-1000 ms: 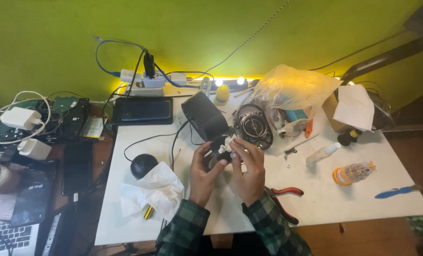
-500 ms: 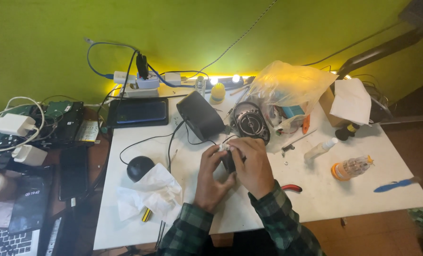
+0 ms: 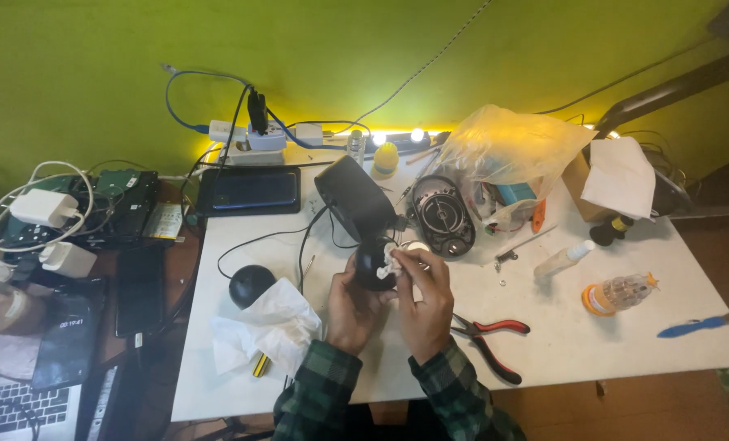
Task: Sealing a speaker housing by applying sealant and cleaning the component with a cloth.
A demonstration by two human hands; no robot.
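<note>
The left hand (image 3: 354, 304) cups a round black part (image 3: 372, 263) from below and behind, fingers wrapped around it, just above the white table (image 3: 544, 343). The right hand (image 3: 424, 300) sits just beside it, fingertips pinched together on a small white wad (image 3: 388, 260) pressed against the part's face. Both hands touch the part; its wire runs up and away from the fingers toward a black speaker box (image 3: 354, 196). Red-handled pliers (image 3: 488, 341) lie near the right wrist.

Electronics repair bench: pliers (image 3: 488, 336), power strip (image 3: 258, 135), circuit boards (image 3: 115, 181).
</note>
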